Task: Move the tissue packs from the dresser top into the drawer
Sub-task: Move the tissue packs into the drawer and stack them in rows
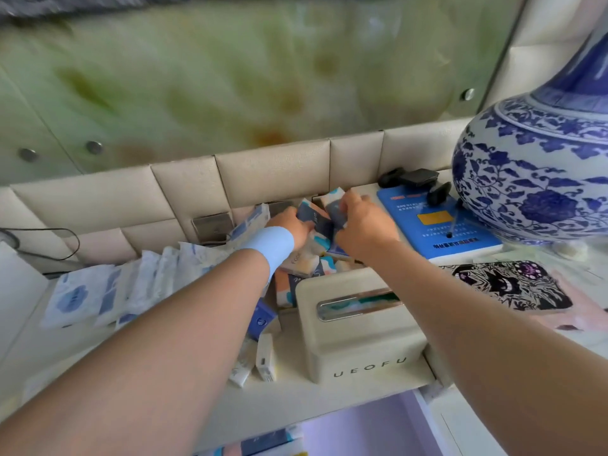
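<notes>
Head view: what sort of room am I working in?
Likely a bedroom or hotel room: padded cream wall panels behind the dresser top, a large blue-and-white vase, and a tissue box beside loose tissue packs.

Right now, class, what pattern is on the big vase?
Blue floral scrollwork on white; the vase shows best in the head view.

the cream rectangular plastic tissue box (362,343) carries the spaced letters "ueofu", in capitals, across its front face. the flat blue printed card (414,238) behind it bears rows of white chinese characters and a yellow panel, all too blurred to read. print on the small colourful tissue packs (306,258) is illegible.
</notes>
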The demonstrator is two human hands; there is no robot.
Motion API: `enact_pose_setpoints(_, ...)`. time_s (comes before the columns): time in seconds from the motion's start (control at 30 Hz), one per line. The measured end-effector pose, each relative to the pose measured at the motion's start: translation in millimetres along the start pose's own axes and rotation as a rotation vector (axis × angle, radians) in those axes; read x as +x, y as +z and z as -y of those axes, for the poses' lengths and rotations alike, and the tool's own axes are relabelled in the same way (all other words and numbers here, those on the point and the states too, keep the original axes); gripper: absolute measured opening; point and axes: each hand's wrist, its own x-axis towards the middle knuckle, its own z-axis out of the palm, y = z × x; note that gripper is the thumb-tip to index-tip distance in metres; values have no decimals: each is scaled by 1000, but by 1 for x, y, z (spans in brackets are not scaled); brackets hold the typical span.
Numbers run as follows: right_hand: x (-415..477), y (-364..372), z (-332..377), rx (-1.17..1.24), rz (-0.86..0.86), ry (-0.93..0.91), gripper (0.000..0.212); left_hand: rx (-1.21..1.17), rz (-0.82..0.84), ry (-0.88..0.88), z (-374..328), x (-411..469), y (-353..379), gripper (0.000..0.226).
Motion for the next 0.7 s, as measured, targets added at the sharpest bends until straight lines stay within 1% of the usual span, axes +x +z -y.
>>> enact_pose_setpoints(0.1,0,-15,-10,234,-79,110,49,-76,-50,-98,1,7,3,51)
enact_pose_setpoints(0.2,-4,-23,-14,285,-120,76,52,-146,-48,-136,3,7,2,56)
enact_pose_setpoints(0.27,-6,-25,-12,311,-130,55,52,-213,-78,-150,4,4,-4,56)
enact_pose_setpoints(0.37,-11,-25,2,408,-153,63,50,-425,-139,-155,12,-10,-18,44)
enact_pose_setpoints(0.43,-13,-28,18,539,-176,89,47,-617,-158,-160,24,-24,-30,47)
enact_pose_setpoints(0.47,-15,-31,27,607,-176,104,46,-703,-162,-167,31,-30,-35,44)
enact_pose_setpoints(0.57,-23,-40,54,801,-101,155,41,-887,-148,-178,51,-53,-46,19)
enact_pose_setpoints(0.63,-34,-44,72,915,-20,195,34,-966,-119,-189,67,-73,-51,11)
enact_pose_setpoints(0.7,-50,-43,88,985,112,241,29,-980,-99,-194,83,-94,-56,8)
